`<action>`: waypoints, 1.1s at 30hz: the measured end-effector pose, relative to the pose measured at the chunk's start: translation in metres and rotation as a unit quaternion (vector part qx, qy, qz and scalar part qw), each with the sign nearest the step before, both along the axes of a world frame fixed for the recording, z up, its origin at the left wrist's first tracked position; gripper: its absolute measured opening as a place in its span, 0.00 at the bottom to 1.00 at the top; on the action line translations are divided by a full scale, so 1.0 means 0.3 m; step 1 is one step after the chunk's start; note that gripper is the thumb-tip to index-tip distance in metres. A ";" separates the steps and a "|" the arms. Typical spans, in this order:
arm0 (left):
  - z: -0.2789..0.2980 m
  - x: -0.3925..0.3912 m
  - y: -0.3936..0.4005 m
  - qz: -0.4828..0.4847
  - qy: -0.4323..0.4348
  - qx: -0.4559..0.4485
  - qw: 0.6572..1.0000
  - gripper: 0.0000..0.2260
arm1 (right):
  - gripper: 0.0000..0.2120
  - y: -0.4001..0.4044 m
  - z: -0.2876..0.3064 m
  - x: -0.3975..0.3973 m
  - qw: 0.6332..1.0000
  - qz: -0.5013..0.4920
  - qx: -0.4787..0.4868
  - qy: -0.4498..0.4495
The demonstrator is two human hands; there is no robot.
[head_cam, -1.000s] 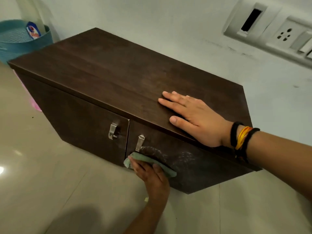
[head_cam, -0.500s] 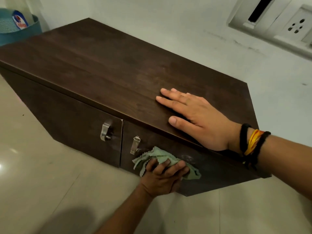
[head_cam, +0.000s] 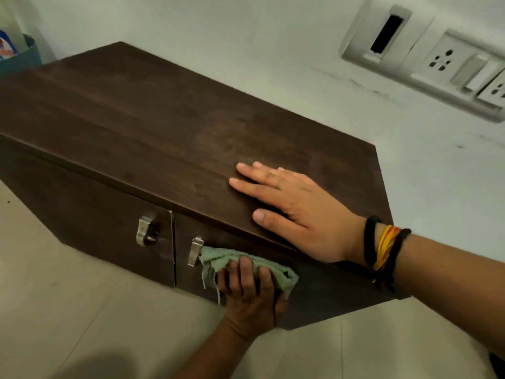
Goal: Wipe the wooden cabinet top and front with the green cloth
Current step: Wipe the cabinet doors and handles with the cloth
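The dark wooden cabinet (head_cam: 153, 127) sits low on the floor against the wall, and two front doors carry metal handles (head_cam: 146, 231). My left hand (head_cam: 250, 299) grips the bunched green cloth (head_cam: 218, 259) and presses it on the right door, just right of that door's handle (head_cam: 195, 251). My right hand (head_cam: 297, 212) lies flat on the cabinet top near its front right edge, fingers straight. Black and orange bands circle that wrist.
A white switch and socket panel (head_cam: 437, 58) is fixed to the wall at the upper right. A teal basket (head_cam: 24, 57) with a bottle in it stands behind the cabinet's left end. Pale tiled floor (head_cam: 82, 310) stretches in front.
My left hand has slid the cloth up the right door from its lower edge to beside the handle. The right hand has stayed flat on the top. The camera has moved closer.
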State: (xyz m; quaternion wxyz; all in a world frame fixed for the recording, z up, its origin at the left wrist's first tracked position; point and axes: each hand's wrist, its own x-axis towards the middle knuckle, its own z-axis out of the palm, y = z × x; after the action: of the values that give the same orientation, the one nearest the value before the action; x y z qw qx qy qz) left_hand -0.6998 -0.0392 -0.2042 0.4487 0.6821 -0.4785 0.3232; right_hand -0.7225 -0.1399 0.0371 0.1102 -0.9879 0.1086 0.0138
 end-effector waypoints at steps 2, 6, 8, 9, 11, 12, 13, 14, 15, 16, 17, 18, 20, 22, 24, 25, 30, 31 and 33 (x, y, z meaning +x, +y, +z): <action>0.087 0.020 -0.012 -0.043 -0.088 -0.016 0.995 0.32 | 0.25 0.008 0.001 -0.025 1.000 0.011 -0.003 -0.003; 0.148 0.113 -0.034 -0.063 -0.183 -0.038 0.980 0.33 | 0.24 0.006 0.014 -0.142 1.000 -0.002 0.015 0.018; 0.072 0.091 -0.025 -0.045 -0.150 -0.029 0.987 0.31 | 0.24 -0.006 0.028 -0.234 0.998 -0.038 0.026 0.038; 0.028 0.056 -0.016 -0.043 -0.143 -0.005 0.989 0.29 | 0.24 -0.007 0.031 -0.276 0.997 -0.055 0.029 0.046; -0.052 -0.015 -0.010 -0.062 -0.233 0.065 0.968 0.26 | 0.24 -0.007 0.027 -0.326 0.995 -0.079 0.018 0.051; -0.062 -0.049 -0.019 -0.104 -0.313 0.094 0.939 0.27 | 0.24 -0.004 0.025 -0.339 0.995 -0.084 0.010 0.046; -0.039 -0.062 -0.035 -0.142 -0.368 0.100 0.913 0.27 | 0.24 -0.002 0.022 -0.342 0.995 -0.086 0.006 0.041; 0.012 -0.052 -0.048 -0.164 -0.382 0.084 0.906 0.27 | 0.24 -0.002 0.022 -0.340 0.996 -0.086 0.004 0.037; 0.070 -0.035 -0.058 -0.179 -0.350 0.054 0.918 0.26 | 0.24 -0.002 0.023 -0.337 0.996 -0.085 0.004 0.035; 0.114 -0.017 -0.060 -0.166 -0.293 0.030 0.941 0.26 | 0.24 -0.003 0.022 -0.335 0.996 -0.083 0.006 0.035; 0.138 0.001 -0.057 -0.132 -0.230 0.016 0.964 0.26 | 0.24 -0.004 0.020 -0.336 0.996 -0.083 0.007 0.035; 0.121 0.013 -0.048 -0.093 -0.186 0.005 0.978 0.26 | 0.24 -0.007 0.020 -0.337 0.996 -0.083 0.006 0.034; 0.012 -0.002 -0.008 -0.074 -0.170 0.036 0.982 0.24 | 0.24 -0.006 0.016 -0.337 0.996 -0.082 0.006 0.032; -0.140 -0.038 0.010 -0.101 -0.289 0.145 0.941 0.23 | 0.24 -0.008 0.014 -0.339 0.997 -0.079 0.003 0.026; -0.209 -0.054 -0.021 -0.109 -0.415 0.222 0.876 0.24 | 0.24 -0.013 0.012 -0.341 0.997 -0.080 0.000 0.020; -0.194 -0.056 -0.057 -0.102 -0.457 0.182 0.864 0.25 | 0.24 -0.016 0.014 -0.340 0.996 -0.082 -0.001 0.018; 0.003 -0.039 -0.032 -0.087 -0.231 0.040 0.968 0.28 | 0.25 -0.016 0.008 -0.338 0.997 -0.075 -0.001 0.013; -0.008 -0.064 -0.021 -0.058 -0.148 0.012 0.987 0.28 | 0.25 -0.015 0.007 -0.338 0.997 -0.074 -0.001 0.013; -0.047 -0.121 0.004 -0.004 0.019 0.051 0.998 0.30 | 0.24 -0.016 0.004 -0.338 0.997 -0.074 -0.002 0.012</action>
State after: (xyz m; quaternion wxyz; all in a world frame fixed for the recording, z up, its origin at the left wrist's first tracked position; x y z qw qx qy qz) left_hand -0.7361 -0.0382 -0.2181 0.4236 0.7085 -0.4881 0.2835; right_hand -0.8238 -0.1447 0.0384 0.1077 -0.9772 0.1823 0.0170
